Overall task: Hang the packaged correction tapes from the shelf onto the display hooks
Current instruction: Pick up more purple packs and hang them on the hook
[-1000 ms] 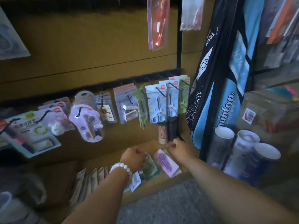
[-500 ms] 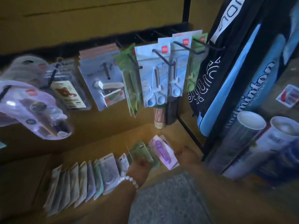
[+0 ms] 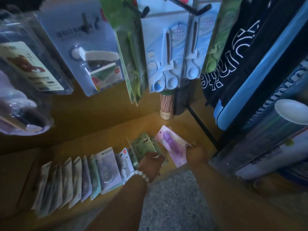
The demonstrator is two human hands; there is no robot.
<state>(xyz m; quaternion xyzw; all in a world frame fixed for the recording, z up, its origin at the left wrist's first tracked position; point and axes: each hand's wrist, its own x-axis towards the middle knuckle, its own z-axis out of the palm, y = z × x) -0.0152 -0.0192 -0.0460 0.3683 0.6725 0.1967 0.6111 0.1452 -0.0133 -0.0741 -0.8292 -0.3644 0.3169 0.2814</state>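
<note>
Purple pack [image 3: 171,144] at right hand [image 3: 196,154] — green pack [image 3: 145,144] under left hand [image 3: 150,165]

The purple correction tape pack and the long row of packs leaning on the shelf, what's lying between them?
In the head view, green packs lie between the purple pack and the leaning row, with the left hand on them.

You're in a stationery shop. Blue carded scissors [image 3: 168,52] hang on black wire display hooks [image 3: 191,9]. Flat packets [image 3: 108,169] line the low wooden shelf [image 3: 83,145].
</note>
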